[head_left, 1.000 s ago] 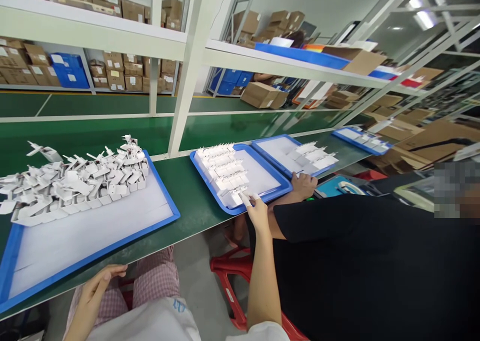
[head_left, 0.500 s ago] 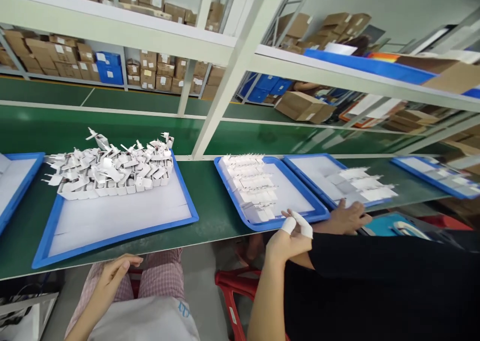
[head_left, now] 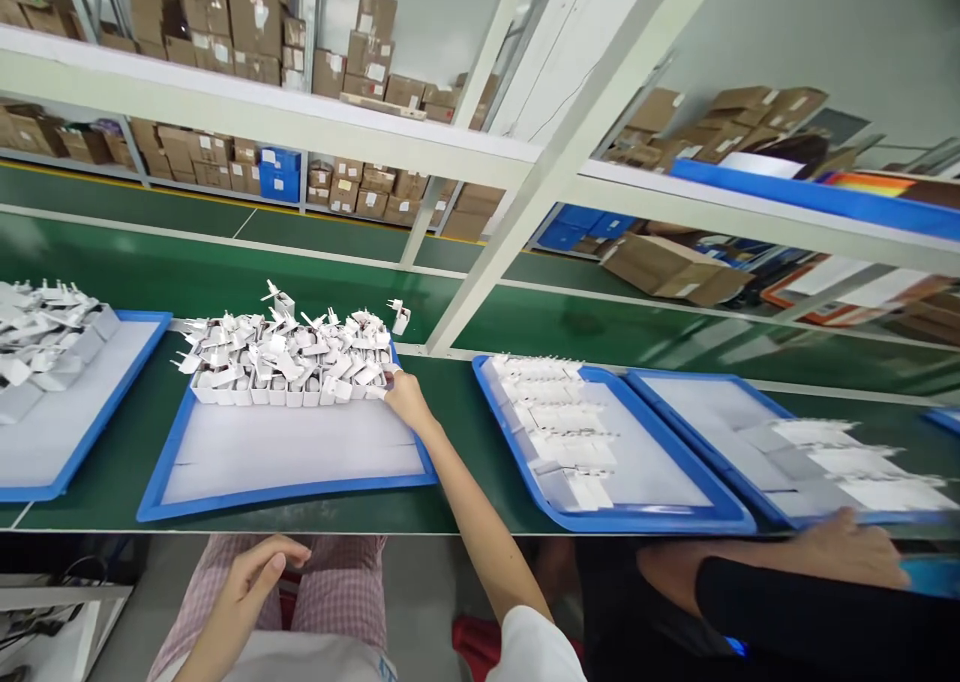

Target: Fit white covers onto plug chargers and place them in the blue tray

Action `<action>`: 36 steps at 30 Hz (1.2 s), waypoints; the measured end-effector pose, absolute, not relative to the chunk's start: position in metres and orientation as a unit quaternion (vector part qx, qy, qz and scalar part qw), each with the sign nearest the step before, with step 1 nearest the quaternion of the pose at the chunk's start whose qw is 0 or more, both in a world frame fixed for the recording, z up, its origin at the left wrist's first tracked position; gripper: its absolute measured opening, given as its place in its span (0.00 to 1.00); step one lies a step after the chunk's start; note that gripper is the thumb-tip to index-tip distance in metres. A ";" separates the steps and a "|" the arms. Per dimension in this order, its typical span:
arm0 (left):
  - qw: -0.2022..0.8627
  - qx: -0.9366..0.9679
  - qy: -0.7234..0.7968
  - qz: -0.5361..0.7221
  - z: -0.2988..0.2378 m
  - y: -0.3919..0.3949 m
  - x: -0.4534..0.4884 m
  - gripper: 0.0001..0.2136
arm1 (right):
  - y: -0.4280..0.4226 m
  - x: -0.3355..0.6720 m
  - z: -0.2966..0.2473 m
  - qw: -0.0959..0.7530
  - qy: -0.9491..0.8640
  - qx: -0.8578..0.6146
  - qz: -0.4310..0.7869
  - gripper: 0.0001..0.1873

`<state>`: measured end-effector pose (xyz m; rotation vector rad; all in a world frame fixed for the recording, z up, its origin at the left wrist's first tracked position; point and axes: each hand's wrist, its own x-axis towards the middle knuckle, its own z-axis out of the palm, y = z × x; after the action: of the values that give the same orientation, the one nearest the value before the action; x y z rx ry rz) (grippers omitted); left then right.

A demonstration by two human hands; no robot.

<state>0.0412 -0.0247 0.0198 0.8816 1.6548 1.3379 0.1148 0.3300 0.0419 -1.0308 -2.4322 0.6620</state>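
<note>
The right arm stretches forward from the bottom centre of the frame, its right hand at mid-frame with fingers curled. The left hand rests low at lower left, fingers loosely bent.

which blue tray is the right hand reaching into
The tray straight ahead, with white plugs heaped along its far edge. The right hand touches that heap's right end; the other trays lie apart from it.

White plug adapters lie heaped along the blue tray's far edge.
</note>
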 end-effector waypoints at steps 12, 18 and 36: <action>0.405 0.428 0.650 0.480 0.037 0.001 0.047 0.31 | 0.169 0.216 0.099 0.185 -0.868 -0.177 0.426 0.25; 0.398 0.527 0.603 0.448 0.043 0.010 0.055 0.25 | 0.101 0.215 0.064 0.139 -0.856 -0.203 0.455 0.26; 0.201 0.549 0.638 0.500 0.015 0.007 0.058 0.21 | 0.112 0.197 0.053 0.286 -0.893 -0.133 0.322 0.26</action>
<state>0.0577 0.0075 0.0155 1.5347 1.7838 1.3983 0.1973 0.1120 0.0527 -0.3556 -2.3867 0.8608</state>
